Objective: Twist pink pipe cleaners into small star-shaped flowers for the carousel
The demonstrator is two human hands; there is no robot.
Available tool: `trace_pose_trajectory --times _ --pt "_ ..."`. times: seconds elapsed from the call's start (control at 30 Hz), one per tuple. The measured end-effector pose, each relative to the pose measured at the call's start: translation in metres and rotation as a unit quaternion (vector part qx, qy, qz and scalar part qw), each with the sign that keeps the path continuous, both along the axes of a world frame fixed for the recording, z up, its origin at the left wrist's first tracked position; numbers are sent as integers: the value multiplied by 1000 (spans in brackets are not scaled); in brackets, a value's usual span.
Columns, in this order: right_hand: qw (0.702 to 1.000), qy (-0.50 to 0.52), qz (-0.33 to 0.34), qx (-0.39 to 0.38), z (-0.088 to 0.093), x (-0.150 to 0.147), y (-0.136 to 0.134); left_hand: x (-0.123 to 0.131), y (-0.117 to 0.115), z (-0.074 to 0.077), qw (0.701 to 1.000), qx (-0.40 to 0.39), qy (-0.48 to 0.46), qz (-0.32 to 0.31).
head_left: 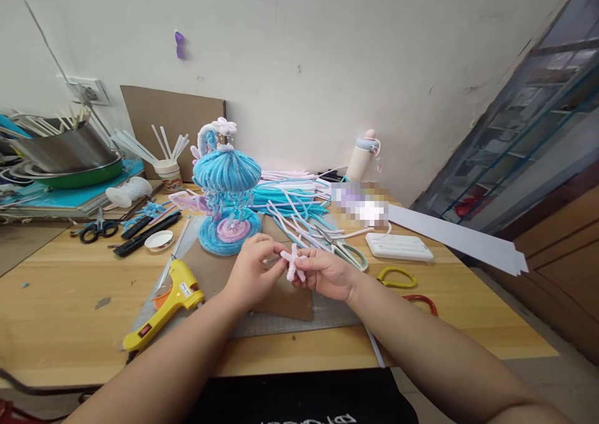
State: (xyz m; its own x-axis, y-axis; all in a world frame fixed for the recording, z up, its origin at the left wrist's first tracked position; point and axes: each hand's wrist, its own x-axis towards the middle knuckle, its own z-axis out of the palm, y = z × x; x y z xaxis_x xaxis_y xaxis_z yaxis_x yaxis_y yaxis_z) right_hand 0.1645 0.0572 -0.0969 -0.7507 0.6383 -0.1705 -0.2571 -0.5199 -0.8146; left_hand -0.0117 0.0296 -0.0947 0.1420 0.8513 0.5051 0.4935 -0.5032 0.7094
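The blue ornament (pixel 227 173) stands assembled; the pink star (pixel 292 261), arms formed, is separate in front, pinched by the right hand (pixel 330 275), the left hand (pixel 255 268) pinching one arm.

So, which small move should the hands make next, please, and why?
Perhaps use the left hand to adjust one prong of the pink fuzzy piece: its fingers are at the piece's left side, while the right hand holds it from the other.
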Motion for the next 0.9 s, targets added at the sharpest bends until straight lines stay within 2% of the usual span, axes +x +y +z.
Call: trace_pose_trajectory --times 0.13,0.33,0.53,0.67,0.77,0.9 --pt "1000 15 -14 3 -6 -2 1 1 0 -1 997 -55 -28 -43" --pt "997 20 -59 46 -10 -2 5 2 -3 4 993 -71 -41 -81" --pt "983 -37 -117 137 -10 -6 0 2 0 1 974 -170 -125 -87" --pt "968 -60 -173 173 -6 -10 -5 5 1 -2 972 -183 -137 -59" --pt "965 -61 -191 170 -4 -11 -7 5 1 -2 971 -181 -145 -51" --pt "978 -36 -157 131 -5 -11 -6 4 2 -1 959 -188 -190 -98"
